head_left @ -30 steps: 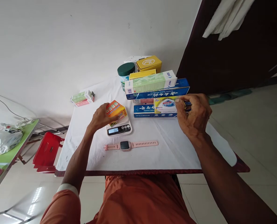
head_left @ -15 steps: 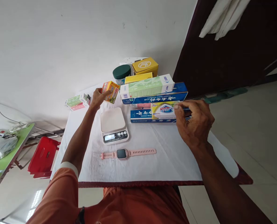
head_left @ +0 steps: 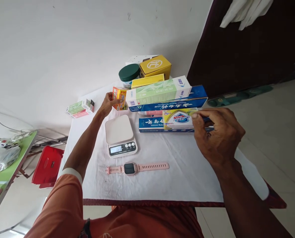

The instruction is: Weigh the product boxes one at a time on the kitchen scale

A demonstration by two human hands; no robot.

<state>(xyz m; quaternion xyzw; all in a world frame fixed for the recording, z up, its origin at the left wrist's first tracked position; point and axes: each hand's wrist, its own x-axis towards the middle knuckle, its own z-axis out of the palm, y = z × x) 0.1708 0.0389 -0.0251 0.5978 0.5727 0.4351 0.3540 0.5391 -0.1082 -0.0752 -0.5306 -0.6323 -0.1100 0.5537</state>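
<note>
My left hand [head_left: 109, 103] grips a small orange and yellow box [head_left: 119, 98] at the left end of the stacked cartons. My right hand [head_left: 218, 134] pinches the right end of a yellow and white Safeguard soap box [head_left: 179, 119], held over a blue Yunnan Baiyao toothpaste box [head_left: 149, 124]. Behind it, a green and white carton [head_left: 159, 91] lies on another blue toothpaste box [head_left: 169, 104], with a pink box partly hidden below. Nearer me are a white kitchen scale [head_left: 120, 130] with a lit display and a pink-strapped smartwatch [head_left: 129, 168].
At the back stand a green-lidded jar [head_left: 129, 73], a yellow carton [head_left: 156, 66] and a flatter yellow box [head_left: 147, 81]. Small green and pink boxes [head_left: 79, 109] sit at the table's left edge. A red stool [head_left: 46, 165] and a green table [head_left: 13, 162] are to the left.
My left hand has lowered the orange box and turned it more upright beside the cartons. The scale's display now shows digits. My right hand still holds the soap box, slightly further right.
</note>
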